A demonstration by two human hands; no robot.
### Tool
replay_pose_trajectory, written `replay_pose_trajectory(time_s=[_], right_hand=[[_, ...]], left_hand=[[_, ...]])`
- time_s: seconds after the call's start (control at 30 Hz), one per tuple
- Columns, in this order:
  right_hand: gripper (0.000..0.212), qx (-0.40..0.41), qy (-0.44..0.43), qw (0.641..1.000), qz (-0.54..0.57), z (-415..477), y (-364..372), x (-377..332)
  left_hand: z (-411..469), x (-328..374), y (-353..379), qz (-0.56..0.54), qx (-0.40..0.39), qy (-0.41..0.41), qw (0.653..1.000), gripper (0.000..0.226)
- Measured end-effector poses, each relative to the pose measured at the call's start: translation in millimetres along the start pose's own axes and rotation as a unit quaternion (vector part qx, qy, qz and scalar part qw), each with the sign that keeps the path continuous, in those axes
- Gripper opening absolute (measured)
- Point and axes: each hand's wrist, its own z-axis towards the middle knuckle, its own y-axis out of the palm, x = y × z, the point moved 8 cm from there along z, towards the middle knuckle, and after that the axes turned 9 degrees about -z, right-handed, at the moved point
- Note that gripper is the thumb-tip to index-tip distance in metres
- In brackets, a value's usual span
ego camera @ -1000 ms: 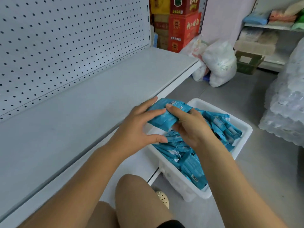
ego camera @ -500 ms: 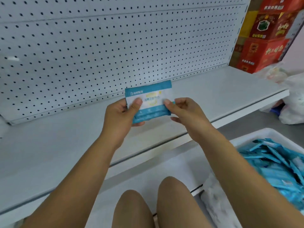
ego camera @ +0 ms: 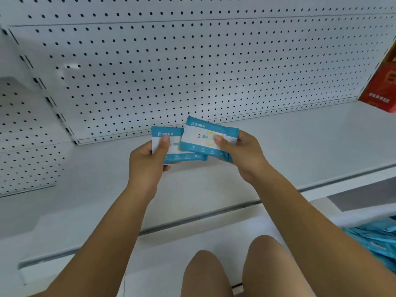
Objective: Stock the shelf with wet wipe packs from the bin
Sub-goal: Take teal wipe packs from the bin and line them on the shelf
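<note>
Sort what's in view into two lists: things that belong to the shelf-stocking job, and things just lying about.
Part of the job:
- blue-and-white wet wipe pack in the left hand, at
- matching pack in the right hand, at, overlapping the first
- white metal shelf
- heap of blue packs, lower right

Lying about:
- red cardboard box

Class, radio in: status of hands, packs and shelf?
Left hand grips one wet wipe pack. Right hand grips second pack, overlapping. Shelf ahead unobstructed.
</note>
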Motion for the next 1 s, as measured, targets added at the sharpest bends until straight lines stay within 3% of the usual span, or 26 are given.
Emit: replay_pose_trajectory(time_s=[0.1, 0.2, 0.5, 0.6, 0.8, 0.83, 0.93, 1.0], right_hand=[[0.032, 0.039, 0.024, 0.999, 0.017, 17, 5, 13], [0.034, 0.023, 0.034, 0.999, 0.010, 30, 25, 20], [0.033, -0.102, -0.009, 0.994, -0.049, 55, 149, 23], [0.035, -0.111, -0.019, 0.991, -0.069, 57, 184, 26], [0.064, -0.166, 0.002, 0.985, -0.049, 66, 228, 29], [0.062, -0.184, 0.001, 0.982, -0.053, 67, 233, 28], [0.027, -0.255, -0.037, 0.963, -0.076, 67, 251, 22], [0.020, -0.268, -0.064, 0.957, -0.092, 70, 263, 19]], left_hand=[[14, 0, -34, -0.007, 0.048, 0.000, 0.999, 0.018], [29, -1, -61, 0.006, 0.065, -0.002, 0.998, 0.022], [68, -15, -86, -0.039, -0.017, -0.059, 0.997, 0.039], [74, -13, -93, 0.029, -0.048, -0.015, 0.998, 0.026], [91, -7, -136, 0.079, 0.037, 0.049, 0.995, 0.015], [92, -6, -141, 0.088, 0.042, 0.058, 0.994, 0.017], [91, -1, -158, 0.111, 0.064, 0.084, 0.988, 0.022], [93, 0, -171, 0.145, 0.096, 0.097, 0.980, 0.020]])
